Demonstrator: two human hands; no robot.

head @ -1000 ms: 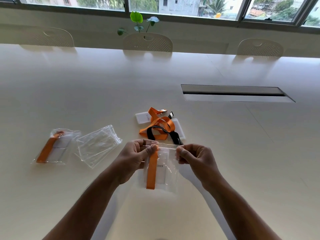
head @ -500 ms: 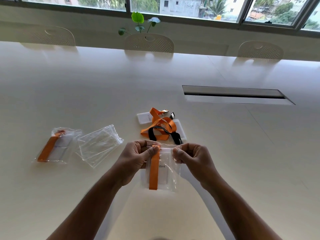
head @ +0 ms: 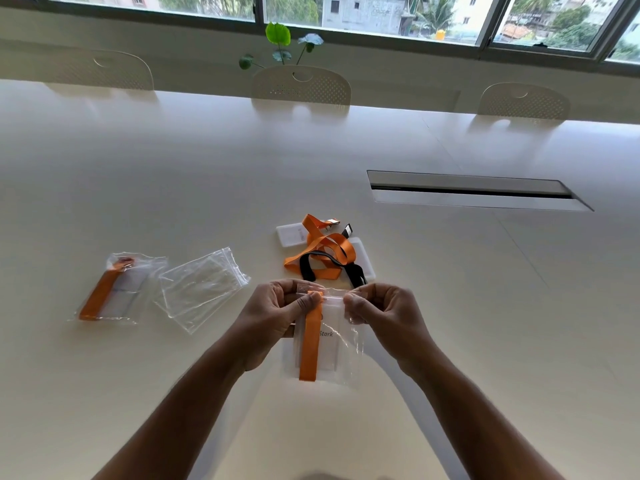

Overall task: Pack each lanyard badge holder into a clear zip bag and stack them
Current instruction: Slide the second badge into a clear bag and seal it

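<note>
Two hands are raised over the white worktop (head: 173,174), and a clear zip bag (head: 341,344) is held between them by its top edge; the left hand (head: 273,320) pinches the left end of the zip strip with thumb and curled fingers (head: 306,301), the right hand (head: 388,313) pinches the right end; a badge holder (head: 329,348) with an orange lanyard (head: 310,344) is seen inside the bag; just beyond the bag loose lanyards (head: 325,252), orange and black, lie tangled over unpacked holders; left of the bag an empty bag (head: 201,289) rests on the worktop, and farther left a packed bag (head: 114,289) lies flat.
</note>
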